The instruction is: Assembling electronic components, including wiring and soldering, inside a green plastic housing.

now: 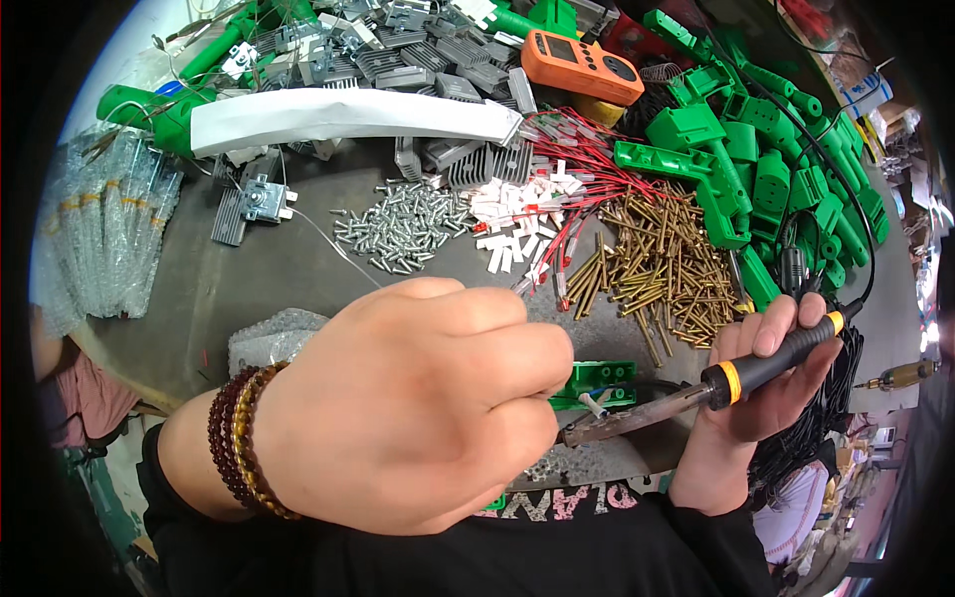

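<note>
My right hand (771, 368) grips a soldering iron (778, 366) by its black handle with yellow bands. The iron's metal shaft points left, and its tip disappears behind my left hand (428, 398). That hand is closed, knuckles up, its fingertips and whatever they pinch out of sight. Just beyond the shaft lies an open green plastic housing (609, 376), partly covered by my left hand, with a small white piece (595, 404) at its edge. A thin wire (333, 246) runs from a metal-cased component (266, 201) toward my left hand and passes out of sight behind it.
Silver screws (408, 221), white connectors (512, 209), red wires (597, 149) and long brass screws (667, 269) lie in piles beyond my hands. Green housings (766, 179) heap up at right, by an orange meter (582, 68). Grey heat sinks (403, 60) and plastic-wrapped bundles (109, 229) stand at left.
</note>
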The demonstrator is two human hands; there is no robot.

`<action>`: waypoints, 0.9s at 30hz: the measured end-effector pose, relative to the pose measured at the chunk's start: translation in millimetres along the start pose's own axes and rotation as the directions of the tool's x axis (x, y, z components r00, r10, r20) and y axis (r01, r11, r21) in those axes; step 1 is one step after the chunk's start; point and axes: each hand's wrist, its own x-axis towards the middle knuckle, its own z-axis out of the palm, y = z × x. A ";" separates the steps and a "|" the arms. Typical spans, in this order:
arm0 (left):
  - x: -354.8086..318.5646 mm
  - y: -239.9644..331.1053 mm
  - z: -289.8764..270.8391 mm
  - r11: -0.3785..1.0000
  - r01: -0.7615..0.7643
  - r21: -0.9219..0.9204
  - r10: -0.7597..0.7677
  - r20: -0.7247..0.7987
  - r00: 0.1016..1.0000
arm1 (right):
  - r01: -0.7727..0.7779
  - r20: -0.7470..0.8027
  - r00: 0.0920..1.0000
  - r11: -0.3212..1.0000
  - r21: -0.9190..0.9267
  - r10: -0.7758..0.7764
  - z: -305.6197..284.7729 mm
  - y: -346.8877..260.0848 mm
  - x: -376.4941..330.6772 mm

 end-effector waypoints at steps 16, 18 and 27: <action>0.8 -2.2 4.5 1.000 0.002 -0.004 -0.002 0.011 1.000 | 0.026 -0.053 0.998 1.000 -0.017 -0.026 -0.4 -2.3 -3.4; 1.4 -1.2 4.2 1.000 0.006 -0.010 -0.005 0.012 1.000 | 0.024 -0.056 0.998 1.000 -0.019 -0.025 1.0 -4.7 -3.5; 0.6 -2.6 3.7 1.000 -0.018 -0.022 0.018 -0.003 1.000 | 0.024 -0.044 0.999 1.000 -0.011 -0.025 -2.2 -4.8 -4.7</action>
